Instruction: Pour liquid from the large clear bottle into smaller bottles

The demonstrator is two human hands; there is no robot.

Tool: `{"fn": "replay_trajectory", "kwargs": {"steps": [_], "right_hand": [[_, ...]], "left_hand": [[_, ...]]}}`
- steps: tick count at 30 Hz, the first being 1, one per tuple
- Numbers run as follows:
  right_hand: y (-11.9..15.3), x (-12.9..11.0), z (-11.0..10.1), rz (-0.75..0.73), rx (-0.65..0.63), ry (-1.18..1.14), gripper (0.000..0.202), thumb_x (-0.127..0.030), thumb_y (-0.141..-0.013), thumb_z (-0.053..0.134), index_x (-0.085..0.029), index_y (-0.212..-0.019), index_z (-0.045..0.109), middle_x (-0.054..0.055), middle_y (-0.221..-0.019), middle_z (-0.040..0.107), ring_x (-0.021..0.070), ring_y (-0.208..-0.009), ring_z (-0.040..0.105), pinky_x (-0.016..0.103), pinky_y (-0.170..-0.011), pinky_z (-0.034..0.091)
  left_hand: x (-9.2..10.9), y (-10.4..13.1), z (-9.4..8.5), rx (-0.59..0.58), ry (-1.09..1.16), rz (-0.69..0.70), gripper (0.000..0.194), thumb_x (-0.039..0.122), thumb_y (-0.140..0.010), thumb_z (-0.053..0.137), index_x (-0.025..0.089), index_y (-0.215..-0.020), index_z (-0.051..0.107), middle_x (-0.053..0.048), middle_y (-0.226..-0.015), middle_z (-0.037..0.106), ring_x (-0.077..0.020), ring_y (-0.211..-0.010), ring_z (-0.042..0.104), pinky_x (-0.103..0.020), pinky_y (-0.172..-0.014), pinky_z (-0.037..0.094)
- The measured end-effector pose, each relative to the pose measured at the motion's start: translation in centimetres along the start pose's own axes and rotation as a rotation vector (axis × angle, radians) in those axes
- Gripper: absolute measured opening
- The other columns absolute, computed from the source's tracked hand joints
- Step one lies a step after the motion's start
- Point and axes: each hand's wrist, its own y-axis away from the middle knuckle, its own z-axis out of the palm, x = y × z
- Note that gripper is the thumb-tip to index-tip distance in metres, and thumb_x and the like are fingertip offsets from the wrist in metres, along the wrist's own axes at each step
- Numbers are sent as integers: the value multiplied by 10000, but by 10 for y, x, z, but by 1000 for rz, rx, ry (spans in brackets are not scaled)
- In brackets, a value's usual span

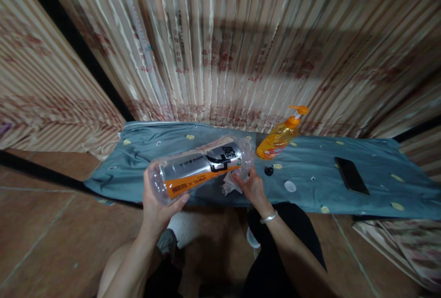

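A clear plastic bottle (193,167) with an orange, black-lettered label lies tilted across my view, its base to the left and its neck to the right. My left hand (160,206) wraps round the base end. At the neck end, my right hand (253,188) has its fingers closed, with a crumpled white tissue (231,183) beside them under the bottle. Whether those fingers grip the neck, the tissue or both is partly hidden. Just right of the neck stands a pump bottle (277,139) of orange liquid. A small black cap (268,171) lies near my right hand.
A blue-grey patterned cloth (310,169) covers the narrow table. On it lie a white disc (290,186) and a black phone (351,175) to the right. Behind hangs a pleated curtain (220,50). Dark poles (86,59) flank the table, and my legs are below its front edge.
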Motion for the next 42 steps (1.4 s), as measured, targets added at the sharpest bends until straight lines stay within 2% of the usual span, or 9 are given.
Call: {"fn": "replay_trajectory", "kwargs": {"steps": [4,12,21,28,34,42], "right_hand": [[-1,0,0,11,-3,53,434,-449,-858,768,-214,-1191,619,129,-976,821,357,-898,815,515,-830,674],[-2,-3,-4,5,-27,73,461,-441,-865,772,-183,-1225,643,146,-1025,828,377,-953,826,503,-851,668],[-4,8,1,-37,-2,91,496,-440,-875,790,-183,-1270,636,131,-970,822,340,-869,820,473,-794,674],[-4,2,0,-3,11,99,466,-439,-866,804,-216,-1243,646,92,-966,818,316,-923,819,430,-838,662],[-3,0,-1,13,-7,91,415,-433,-877,808,-222,-1194,641,88,-918,816,321,-892,815,423,-806,653],[-3,0,-2,14,-22,96,474,-448,-884,813,-180,-1232,635,120,-985,825,326,-935,827,401,-819,644]], "left_hand": [[2,0,1,12,-4,-1,1115,542,-352,1079,208,-1306,609,-138,-1312,686,-400,-1287,692,-555,-1164,553],[-3,-2,1,3,-16,17,1113,584,-378,1068,222,-1322,602,-107,-1278,683,-378,-1261,690,-541,-1174,532],[6,-1,5,18,-9,13,1068,543,-385,1058,218,-1294,601,-106,-1213,708,-382,-1204,728,-560,-1111,589],[9,-1,6,23,-8,-14,1017,536,-359,1059,208,-1209,607,-113,-1199,718,-412,-1278,702,-591,-1195,530],[7,0,5,12,4,-14,996,496,-406,1054,203,-1245,604,-122,-1209,700,-429,-1337,679,-623,-1246,482],[-4,-4,2,-45,-30,114,1090,591,-409,1065,203,-1319,609,-118,-1261,692,-409,-1282,698,-598,-1180,542]]}}
